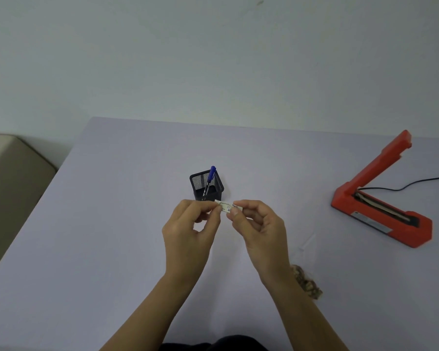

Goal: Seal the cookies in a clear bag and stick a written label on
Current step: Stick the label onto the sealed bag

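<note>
Pinching small white paper label [227, 206] with blue handwriting at both ends: left hand [188, 229] gripping left end between thumb and forefinger, right hand [260, 229] gripping right end likewise. Label spanning gap between fingertips, held above pale lilac table [112, 224], in front of black mesh pen holder [206, 184] holding blue pen [211, 174]. Brown speckled cookies [307, 282] lying on table, showing partly behind right forearm. Red heat sealer [380, 198] sitting at right, arm raised.
</note>
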A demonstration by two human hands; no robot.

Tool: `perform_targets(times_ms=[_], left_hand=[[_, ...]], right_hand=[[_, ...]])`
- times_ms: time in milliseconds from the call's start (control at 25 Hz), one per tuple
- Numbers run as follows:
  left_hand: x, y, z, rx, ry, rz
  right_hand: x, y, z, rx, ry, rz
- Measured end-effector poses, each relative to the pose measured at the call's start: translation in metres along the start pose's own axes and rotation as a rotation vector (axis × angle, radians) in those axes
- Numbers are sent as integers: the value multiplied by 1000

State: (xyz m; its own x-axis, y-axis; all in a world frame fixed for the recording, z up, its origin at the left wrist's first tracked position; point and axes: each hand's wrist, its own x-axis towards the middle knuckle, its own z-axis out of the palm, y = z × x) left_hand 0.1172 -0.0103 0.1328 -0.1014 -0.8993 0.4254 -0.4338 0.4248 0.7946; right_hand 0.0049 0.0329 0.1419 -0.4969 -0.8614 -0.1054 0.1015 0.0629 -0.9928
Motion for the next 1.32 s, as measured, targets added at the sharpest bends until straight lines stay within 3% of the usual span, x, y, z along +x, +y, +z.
perform_targets(times_ms=[120, 200, 400, 600, 800, 1080, 1320], left_hand=[[-4, -5, 2, 100, 9, 168], [-4, -6, 1, 59, -4, 182], [6, -2, -4, -197, -160, -88], [15, -2, -9, -289, -221, -217], [19, -3, -14, -174, -300, -68], [14, -8, -12, -93, -316, 44], [12, -8, -10, -101, -311, 28]], right_hand=[[1, 0, 1, 4, 24, 1], [3, 0, 0, 38, 26, 16], [4, 0, -3, 50, -6, 18], [7, 0, -10, 179, -216, 105], [16, 4, -18, -155, -292, -18], [20, 10, -24, -259, -283, -80], [22, 13, -26, -208, -274, -68]])
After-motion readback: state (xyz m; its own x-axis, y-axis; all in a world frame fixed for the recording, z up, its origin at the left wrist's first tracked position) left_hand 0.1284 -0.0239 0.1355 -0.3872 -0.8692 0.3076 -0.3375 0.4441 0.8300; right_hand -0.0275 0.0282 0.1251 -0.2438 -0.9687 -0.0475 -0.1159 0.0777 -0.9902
